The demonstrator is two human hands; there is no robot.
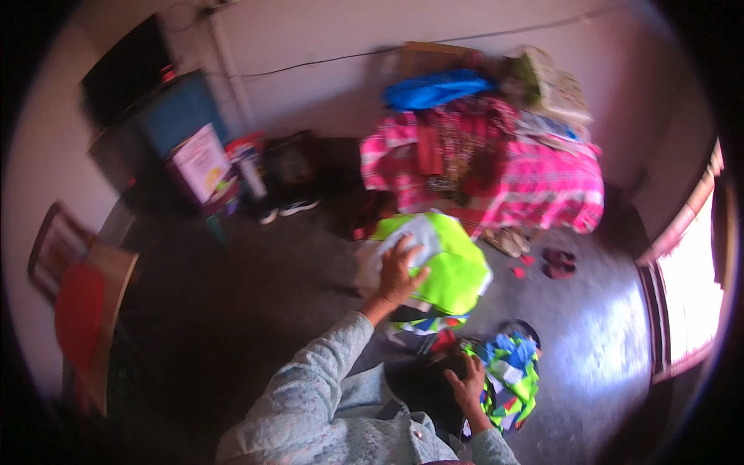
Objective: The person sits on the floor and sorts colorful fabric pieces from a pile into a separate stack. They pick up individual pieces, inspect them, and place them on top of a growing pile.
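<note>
My left hand (397, 273) lies with spread fingers on a stack of neon-green and whitish cloth pieces (453, 267) in front of me. It rests on the pale part at the stack's left side, and no grip on the cloth is visible. Lower down, my right hand (467, 385) hangs with thumb and fingers apart, holding nothing that I can see. Close to its right lies a heap of mixed fabric scraps (511, 376) in green, blue, white and red. A dark round rim (527, 332) shows behind the heap. Motion blur softens both hands.
A pink checked cloth (542, 182) covers a piece of furniture piled with clothes and a blue bag (438, 89). Shoes (558, 263) lie on the floor beside it. A wooden chair (97, 310) with a red seat stands left, a bright doorway (690, 287) right.
</note>
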